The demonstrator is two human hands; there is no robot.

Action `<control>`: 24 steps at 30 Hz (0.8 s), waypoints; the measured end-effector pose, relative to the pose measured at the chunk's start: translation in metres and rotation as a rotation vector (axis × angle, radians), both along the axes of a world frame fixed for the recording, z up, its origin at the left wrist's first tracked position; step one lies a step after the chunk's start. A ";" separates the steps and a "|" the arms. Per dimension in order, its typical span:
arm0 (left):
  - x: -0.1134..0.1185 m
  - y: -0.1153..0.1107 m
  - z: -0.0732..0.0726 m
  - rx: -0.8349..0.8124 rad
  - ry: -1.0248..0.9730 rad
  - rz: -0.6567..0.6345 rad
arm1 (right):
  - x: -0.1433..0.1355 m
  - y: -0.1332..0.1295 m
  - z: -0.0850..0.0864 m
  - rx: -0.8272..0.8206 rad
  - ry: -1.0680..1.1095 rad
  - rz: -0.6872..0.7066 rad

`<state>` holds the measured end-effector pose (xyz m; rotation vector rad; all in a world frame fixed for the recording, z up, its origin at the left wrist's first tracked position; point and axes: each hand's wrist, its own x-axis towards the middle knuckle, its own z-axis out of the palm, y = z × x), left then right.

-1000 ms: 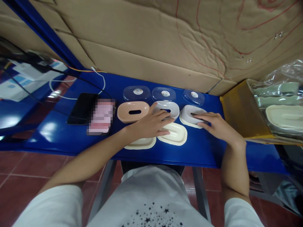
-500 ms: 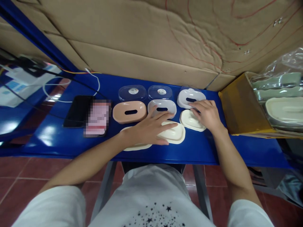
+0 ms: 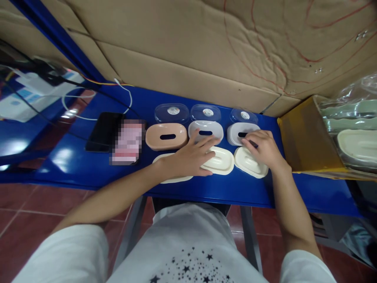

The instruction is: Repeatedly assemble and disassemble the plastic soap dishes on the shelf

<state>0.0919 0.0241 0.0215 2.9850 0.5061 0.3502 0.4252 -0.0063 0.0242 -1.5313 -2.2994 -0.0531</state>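
Observation:
My left hand [image 3: 194,157] is open, fingers spread over the front of the middle pale grey slotted oval dish [image 3: 218,129] and the left end of a cream oval piece [image 3: 222,162]. My right hand [image 3: 260,145] has its fingers curled at the front rim of the right pale grey slotted dish [image 3: 235,134]. Its thumb hangs over another cream oval piece [image 3: 250,165]. A peach slotted dish [image 3: 153,136] stands to the left. Below it, my left forearm partly covers a third cream piece [image 3: 176,181]. Clear oval lids with round stickers, such as the left lid [image 3: 160,114], lie behind the dishes.
On the left of the blue table [image 3: 224,192] lie a black phone-like slab [image 3: 101,131] and a phone with a blurred screen [image 3: 128,141]. White and black cables run behind. An open cardboard box [image 3: 297,145] with plastic-wrapped pieces stands right; a cardboard wall [image 3: 176,51] rises behind.
The right grey dish has slid towards me, off its clear lid, with my right hand at it. The cream piece before it has also shifted towards me. My left hand has barely moved.

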 end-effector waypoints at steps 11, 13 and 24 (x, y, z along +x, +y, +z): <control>-0.035 -0.021 0.011 -0.035 -0.048 0.143 | -0.021 -0.008 0.006 0.070 0.017 0.091; -0.057 -0.039 0.008 -0.013 -0.102 0.229 | -0.034 -0.013 0.007 0.062 0.039 0.179; -0.116 -0.096 -0.040 -0.048 -0.235 0.600 | -0.136 -0.007 0.011 -0.029 0.085 0.568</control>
